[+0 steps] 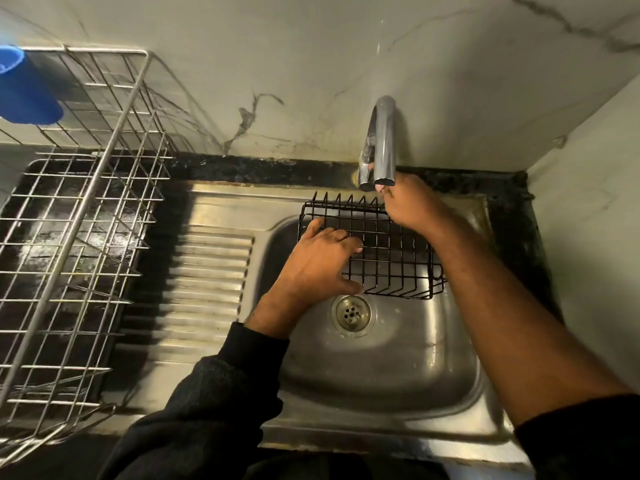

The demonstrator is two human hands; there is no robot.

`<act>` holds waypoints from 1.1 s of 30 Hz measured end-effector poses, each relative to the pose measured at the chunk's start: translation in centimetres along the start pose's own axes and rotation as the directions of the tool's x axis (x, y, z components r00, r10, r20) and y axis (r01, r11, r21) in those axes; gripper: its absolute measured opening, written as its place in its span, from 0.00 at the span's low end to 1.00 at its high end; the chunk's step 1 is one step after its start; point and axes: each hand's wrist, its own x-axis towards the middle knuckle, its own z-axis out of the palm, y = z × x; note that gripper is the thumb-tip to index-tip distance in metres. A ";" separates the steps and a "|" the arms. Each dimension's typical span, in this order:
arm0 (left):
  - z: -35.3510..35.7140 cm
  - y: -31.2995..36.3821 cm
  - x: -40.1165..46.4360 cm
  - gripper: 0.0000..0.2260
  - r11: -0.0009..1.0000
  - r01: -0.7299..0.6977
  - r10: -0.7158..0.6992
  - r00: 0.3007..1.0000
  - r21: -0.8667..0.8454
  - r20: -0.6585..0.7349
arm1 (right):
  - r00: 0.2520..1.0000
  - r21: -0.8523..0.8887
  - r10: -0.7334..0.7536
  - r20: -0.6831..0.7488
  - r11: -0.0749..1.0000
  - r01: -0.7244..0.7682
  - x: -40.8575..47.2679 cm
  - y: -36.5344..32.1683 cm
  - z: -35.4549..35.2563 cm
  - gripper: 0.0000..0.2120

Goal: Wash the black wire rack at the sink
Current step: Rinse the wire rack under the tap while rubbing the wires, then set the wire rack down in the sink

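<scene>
Black wire is filling the far half of the steel sink (pixel 450 393): the black wire rack (pixel 391 258) is lying tilted over the basin, its row of prongs pointing up at the back edge and its near corner hanging just beyond the drain (pixel 350 313). The left hand (pixel 320 261) is gripping the rack's left end, fingers curling over the top wires and thumb pressing along the near edge, so this grip is closing firmly on the rack. The right hand (pixel 412 206) is reaching up to the chrome tap (pixel 381 143), its fingers bending around the base of the spout; how tightly that grip is closing is partly hidden behind the spout, though the fingertips are plainly touching the metal. No water is showing at the spout. To the left, a steel dish rack (pixel 79 216) is sitting on the dark desk (pixel 242 168), with a blue cup (pixel 27 88) resting in its far corner.
</scene>
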 end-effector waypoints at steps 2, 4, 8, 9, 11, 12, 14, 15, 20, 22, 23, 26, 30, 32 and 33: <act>-0.1 0.2 -0.6 0.33 1.000 0.007 -0.007 1.000 0.000 -0.018 | 1.000 0.022 -0.003 -0.031 1.000 0.004 -1.3 -0.1 -0.4 0.15; -0.3 0.4 -1.2 0.33 1.000 0.020 -0.020 0.999 -0.003 -0.033 | 0.995 0.044 -0.001 -0.102 0.999 0.005 -3.1 -0.1 -0.6 0.17; -0.8 1.3 -3.0 0.34 0.999 0.044 -0.045 0.997 -0.008 -0.067 | 0.973 0.063 0.040 -0.228 0.998 -0.026 -7.5 -0.5 -0.5 0.20; -0.9 1.6 -3.6 0.34 0.999 0.052 -0.052 0.996 -0.008 -0.078 | 0.967 0.069 0.041 -0.251 0.997 -0.024 -8.8 -0.7 -0.4 0.20; -1.0 2.2 -5.0 0.33 0.997 0.075 -0.075 0.992 -0.005 -0.098 | 0.952 0.074 0.031 -0.305 0.997 -0.009 -11.1 -1.2 0.2 0.17; -0.9 2.4 -5.7 0.32 0.996 0.090 -0.090 0.990 -0.006 -0.109 | 0.941 0.069 0.027 -0.337 0.998 -0.004 -12.2 -1.5 0.6 0.14; -0.6 2.8 -7.4 0.30 0.992 0.127 -0.129 0.983 -0.020 -0.127 | 0.920 0.052 0.036 -0.390 0.999 -0.017 -14.2 -2.1 1.3 0.10; -0.4 2.9 -8.1 0.30 0.989 0.145 -0.148 0.980 -0.031 -0.136 | 0.913 0.038 0.052 -0.405 0.998 -0.040 -15.0 -2.4 1.5 0.09; 0.1 3.9 -11.5 0.29 0.974 0.226 -0.226 0.952 -0.026 -0.205 | 0.941 -0.159 0.068 -0.333 0.979 -0.127 -18.2 -4.4 1.5 0.14; 0.3 4.5 -12.6 0.30 0.972 0.236 -0.230 0.943 -0.004 -0.241 | 0.949 -0.211 0.036 -0.312 0.972 -0.106 -19.1 -5.4 1.7 0.18; 0.4 4.8 -13.2 0.30 0.971 0.239 -0.233 0.935 -0.008 -0.267 | 0.950 -0.216 0.020 -0.313 0.972 -0.091 -19.6 -5.9 1.9 0.19; 0.5 5.2 -14.5 0.29 0.970 0.242 -0.233 0.902 -0.022 -0.364 | 0.943 -0.234 -0.011 -0.334 0.970 -0.072 -20.7 -7.3 2.3 0.21; 0.2 4.9 -16.5 0.31 0.970 0.242 -0.222 0.882 -0.004 -0.416 | 0.934 -0.151 -0.030 -0.357 0.988 -0.025 -21.4 -8.6 2.0 0.17; -0.3 4.4 -17.2 0.31 0.976 0.217 -0.191 0.856 -0.001 -0.481 | 0.889 -0.082 -0.059 -0.454 0.996 0.025 -21.8 -9.5 1.8 0.13; -0.9 4.0 -17.3 0.31 0.980 0.199 -0.169 0.846 0.005 -0.505 | 0.861 -0.088 -0.064 -0.505 0.996 0.022 -21.9 -10.0 1.8 0.11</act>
